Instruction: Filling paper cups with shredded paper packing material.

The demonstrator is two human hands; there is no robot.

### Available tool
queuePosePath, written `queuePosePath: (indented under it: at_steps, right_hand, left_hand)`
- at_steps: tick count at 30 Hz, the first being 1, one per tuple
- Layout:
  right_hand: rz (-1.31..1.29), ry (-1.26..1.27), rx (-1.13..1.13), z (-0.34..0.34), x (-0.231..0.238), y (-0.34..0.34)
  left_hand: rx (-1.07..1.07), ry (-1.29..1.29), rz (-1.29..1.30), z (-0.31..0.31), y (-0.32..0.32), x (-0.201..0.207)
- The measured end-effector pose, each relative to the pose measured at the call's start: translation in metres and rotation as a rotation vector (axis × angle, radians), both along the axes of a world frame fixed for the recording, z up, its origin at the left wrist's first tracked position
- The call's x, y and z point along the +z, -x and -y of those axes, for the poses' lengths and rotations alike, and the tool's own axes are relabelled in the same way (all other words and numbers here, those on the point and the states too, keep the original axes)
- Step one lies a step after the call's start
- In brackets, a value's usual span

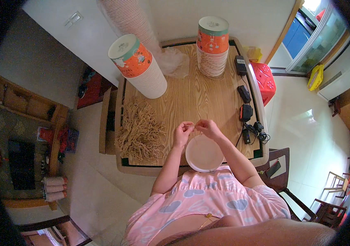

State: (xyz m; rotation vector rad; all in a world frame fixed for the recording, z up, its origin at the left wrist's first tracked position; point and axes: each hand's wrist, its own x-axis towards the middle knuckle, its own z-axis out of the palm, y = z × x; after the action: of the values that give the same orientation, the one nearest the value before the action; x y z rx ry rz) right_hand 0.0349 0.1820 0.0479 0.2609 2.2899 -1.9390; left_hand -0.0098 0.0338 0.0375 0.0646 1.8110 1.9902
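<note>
Above the far rim of a white paper bucket [204,154], my two hands meet at the near side of the table. My left hand [184,132] is closed in a pinch, and so is my right hand [208,128]. A thin strand of twine seems to show between the fingertips, mostly hidden by them. The bucket's round mouth faces up, close to my lap. On the left lies a loose heap of tan paper twine [140,132]. Behind it leans a stack of upturned orange, green and white paper buckets [144,71].
A second bucket stack [212,45] stands at the far right, beside crumpled clear plastic [175,62]. Black adapters and cables [246,112] line the right table edge. A red stool [262,82] and a dark chair [279,174] stand right of the table; an open cardboard box [108,123] is left.
</note>
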Motion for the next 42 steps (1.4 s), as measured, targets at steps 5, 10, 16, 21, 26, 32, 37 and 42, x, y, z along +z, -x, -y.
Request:
queuePosePath:
  at_steps: [5,10,16,21,26,32,37,42]
  right_hand:
    - [0.048,0.036,-0.018,-0.006,0.004,0.004]
    - [0.092,0.059,0.107,-0.012,0.006,0.004]
    - [0.304,0.125,0.201,-0.028,-0.009,0.001]
    - [0.192,0.077,0.182,-0.023,-0.016,-0.003]
    - [0.100,-0.137,0.209,-0.020,-0.003,-0.019]
    - [-0.049,-0.300,0.126,-0.010,0.020,-0.026]
    - [-0.221,-0.381,0.217,-0.011,0.010,-0.024]
    - [0.103,-0.140,0.147,-0.013,0.003,-0.019]
  left_hand:
    - [-0.187,0.146,-0.048,0.011,0.004,-0.011]
    - [-0.101,0.211,-0.157,0.007,0.002,-0.021]
    - [0.119,-0.031,0.101,0.011,-0.005,-0.023]
    - [0.120,-0.324,0.464,0.022,0.002,-0.026]
    - [-0.208,0.152,0.125,0.026,0.016,-0.014]
    - [-0.385,0.419,-0.393,0.035,0.026,-0.028]
    - [-0.190,0.482,-0.631,-0.001,0.007,-0.022]
    - [-0.120,0.460,-0.364,-0.002,0.006,-0.024]
